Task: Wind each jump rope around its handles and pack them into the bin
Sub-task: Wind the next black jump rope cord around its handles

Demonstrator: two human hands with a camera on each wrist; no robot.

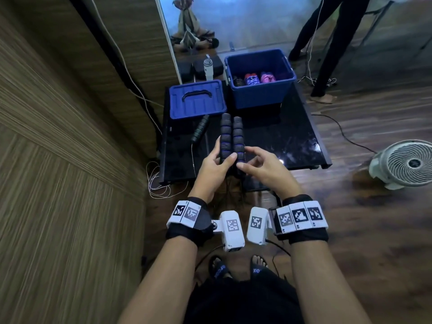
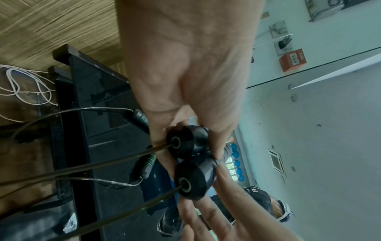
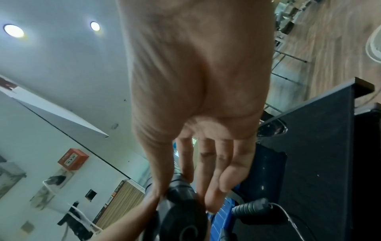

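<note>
While the black desk (image 1: 292, 136) carries everything, the open blue bin (image 1: 260, 88) stands at its far right, with 3 wound rope bundles (image 1: 252, 78) lying in it: black, red-blue and pink. Beside the bin on the left lies its blue lid (image 1: 197, 99) with a dark handle. Nearer, just in front of the lid, a black handle with green rings (image 1: 199, 128) rests on the desk, a thin clear cord (image 2: 68, 112) running from its end; the left wrist view shows a 2nd such handle (image 2: 144, 168) near it.

Above the desk's near part, 2 black foam handles (image 1: 231, 136) are held side by side, pointing away from the person. The left hand (image 1: 214, 168) curls its fingers and thumb round the left one, gripping it. The right hand (image 1: 264, 167) pinches the near end of the right one between thumb and fingertips (image 3: 212, 202), the other fingers loose. A dark rope (image 2: 82, 168) leaves each handle's end cap and trails down off the desk's near edge.
</note>
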